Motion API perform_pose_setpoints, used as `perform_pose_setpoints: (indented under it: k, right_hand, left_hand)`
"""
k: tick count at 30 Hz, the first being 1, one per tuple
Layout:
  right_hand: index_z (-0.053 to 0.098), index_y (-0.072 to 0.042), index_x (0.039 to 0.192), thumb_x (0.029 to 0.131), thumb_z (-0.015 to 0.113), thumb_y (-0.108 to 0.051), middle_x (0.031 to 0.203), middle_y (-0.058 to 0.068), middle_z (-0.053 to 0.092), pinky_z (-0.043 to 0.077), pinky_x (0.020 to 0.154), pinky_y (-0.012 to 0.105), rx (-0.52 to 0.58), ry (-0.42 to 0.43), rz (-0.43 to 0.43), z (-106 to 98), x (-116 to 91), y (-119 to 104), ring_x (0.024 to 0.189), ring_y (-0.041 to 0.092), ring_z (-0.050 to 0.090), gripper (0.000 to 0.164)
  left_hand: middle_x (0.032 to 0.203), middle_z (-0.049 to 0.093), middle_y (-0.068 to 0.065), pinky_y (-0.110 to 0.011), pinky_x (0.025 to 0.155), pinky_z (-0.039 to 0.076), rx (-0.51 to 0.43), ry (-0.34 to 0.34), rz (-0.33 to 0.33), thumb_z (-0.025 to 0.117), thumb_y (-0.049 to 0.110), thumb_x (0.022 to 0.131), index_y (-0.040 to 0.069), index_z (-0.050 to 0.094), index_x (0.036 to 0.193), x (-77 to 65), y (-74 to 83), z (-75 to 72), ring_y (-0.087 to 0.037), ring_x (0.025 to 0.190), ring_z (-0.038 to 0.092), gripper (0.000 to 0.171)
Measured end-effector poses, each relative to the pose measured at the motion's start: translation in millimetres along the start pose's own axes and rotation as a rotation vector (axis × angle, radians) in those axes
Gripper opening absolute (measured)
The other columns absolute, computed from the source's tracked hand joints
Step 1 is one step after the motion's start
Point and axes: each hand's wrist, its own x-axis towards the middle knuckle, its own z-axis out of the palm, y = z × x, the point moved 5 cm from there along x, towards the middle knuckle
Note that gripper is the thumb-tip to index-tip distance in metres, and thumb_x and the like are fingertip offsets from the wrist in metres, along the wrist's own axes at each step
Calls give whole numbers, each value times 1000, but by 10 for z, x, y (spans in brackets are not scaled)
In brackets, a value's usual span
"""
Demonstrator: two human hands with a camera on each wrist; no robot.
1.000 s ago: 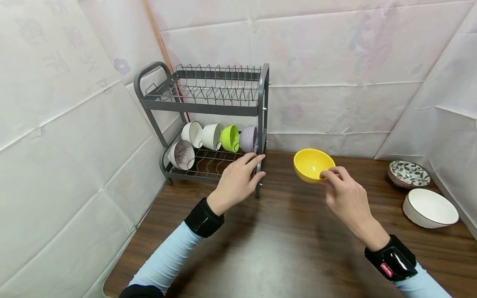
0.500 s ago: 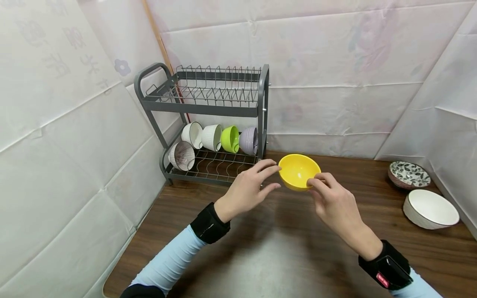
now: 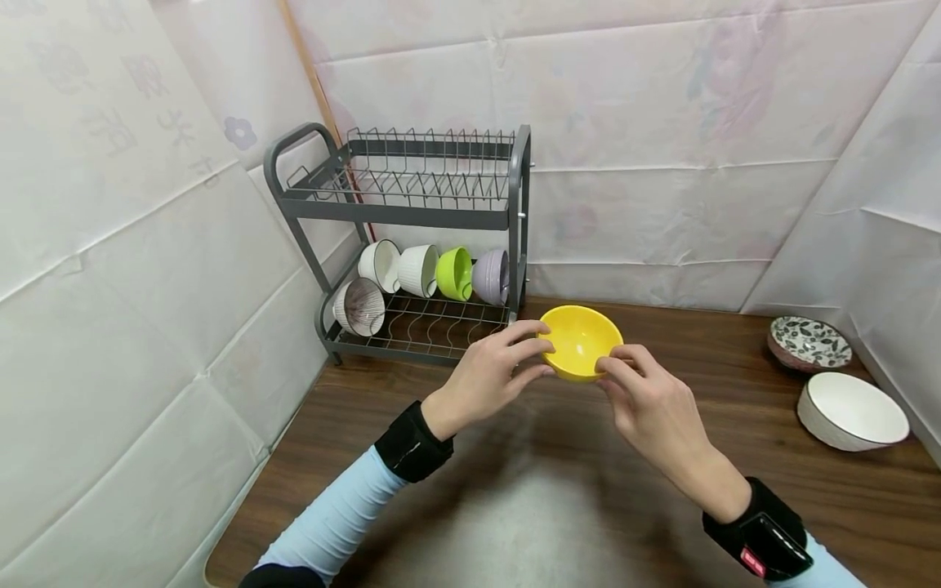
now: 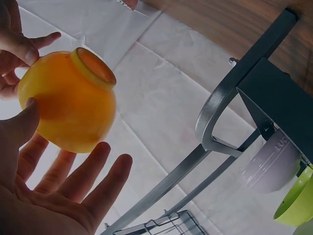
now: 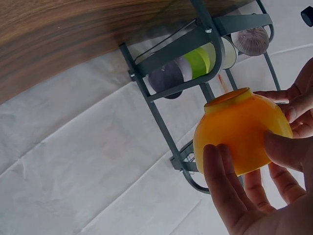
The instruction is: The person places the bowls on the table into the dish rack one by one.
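A yellow bowl (image 3: 581,341) is held above the table between both hands, its mouth tipped toward the head camera. My left hand (image 3: 488,371) pinches its left side, with the thumb (image 4: 24,120) on the outer wall and some fingers reaching past the rim. On the opposite side, my right hand (image 3: 657,408) grips the near right rim. From the right wrist view, the bowl's foot ring (image 5: 229,99) shows. Left of the hands stands a two-tier dish rack (image 3: 397,214), and a lilac bowl (image 3: 489,276) and a green bowl (image 3: 453,273) sit tilted on its lower tier.
Two white bowls (image 3: 417,270) and a brown-striped bowl (image 3: 362,307) also rest on the lower tier. On the brown wooden table (image 3: 559,506), a leaf-patterned bowl (image 3: 809,341) and a large white bowl (image 3: 851,411) stand at the right. White sheeting (image 3: 698,163) surrounds the table.
My right hand has carried the yellow bowl leftward and slightly nearer. My left hand has moved right from beside the rack and has taken hold of the bowl's left side.
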Motion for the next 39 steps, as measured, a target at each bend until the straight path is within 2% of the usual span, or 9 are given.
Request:
perform_pose_setpoints:
  k: [9,14,21,24,28,31,33,39]
  right_hand:
    - [73,-7,104,72,93,8,105,11,64,57,54,35,0,6,-11,-9,-2,-38,67,17,63,41]
    - [73,-8,104,72,93,8,105,10,64,57,54,34,8,14,-17,-5,3,-52,67,16,63,41]
    - [75,-7,105,74,93,4,105,11,65,58,56,35,11,3,-30,10,12,-77,69,17,64,38]
    - [76,-6,110,80,91,-1,108,11,66,61,61,39,29,-32,-22,20,12,-67,76,21,68,34]
    - [75,-6,116,88,86,-7,112,11,67,62,64,41,46,-63,5,13,4,-24,83,22,69,30]
    - [75,-7,115,87,85,-6,111,9,66,59,59,40,36,-43,22,-6,-5,19,80,21,69,29]
    - [75,-7,112,85,85,-4,110,8,66,56,55,40,32,-23,29,-15,-16,44,76,21,68,29]
    - [75,-8,112,82,86,-3,110,8,67,50,47,35,30,7,31,-14,-61,56,68,16,64,32]
  left_hand:
    - [120,64,-5,-16,89,52,-72,28,32,84,15,92,8,76,112,-28,15,-16,-15,96,66,23]
    - [115,64,-5,-17,93,53,-83,55,72,85,13,90,7,77,108,-27,41,-61,-13,98,65,21]
    - [114,64,-5,-17,91,53,-65,45,93,84,11,91,7,73,108,-50,40,-85,-14,95,65,20]
    - [113,64,-5,-20,96,52,-60,58,101,84,9,91,6,73,107,-72,28,-103,-14,99,65,21]
    - [110,64,-6,-29,110,46,-60,85,113,84,8,90,5,73,105,-98,-17,-149,-17,105,66,19]
    - [108,64,-6,-31,113,43,-43,95,109,83,10,92,4,73,104,-128,-78,-212,-20,113,67,17]
    - [108,64,-6,-29,111,46,-31,99,91,83,10,92,5,73,104,-157,-127,-267,-21,117,65,17]
    - [110,64,-6,-29,108,48,15,112,39,83,11,92,5,73,107,-270,-256,-466,-21,118,65,19]
